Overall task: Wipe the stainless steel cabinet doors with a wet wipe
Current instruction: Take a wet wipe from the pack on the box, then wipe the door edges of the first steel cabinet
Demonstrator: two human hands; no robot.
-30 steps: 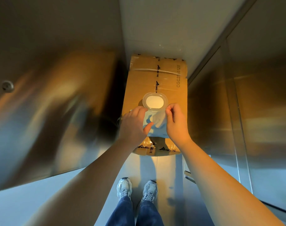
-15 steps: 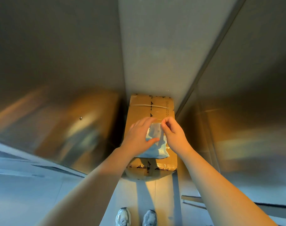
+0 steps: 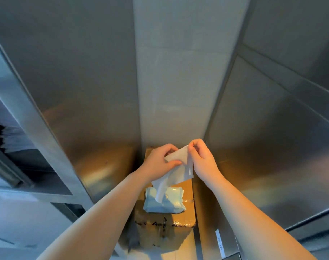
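Between two tall stainless steel cabinet doors, one on the left (image 3: 81, 76) and one on the right (image 3: 283, 147), a brown cardboard box (image 3: 180, 220) stands on the floor against a pale tiled wall (image 3: 178, 72). On top of the box lies a pale blue pack of wet wipes (image 3: 171, 201). Two bare forearms reach in from the bottom edge. Above the pack, both hands hold a white wet wipe (image 3: 176, 166): the left hand (image 3: 158, 164) pinches its near edge between thumb and curled fingers, and the right hand (image 3: 203, 160) pinches its upper corner with fingertips drawn together. The wipe's lower end trails down, twisted, into the pack's opening. At far left, an open metal shelf (image 3: 28, 190) shows behind a steel frame.
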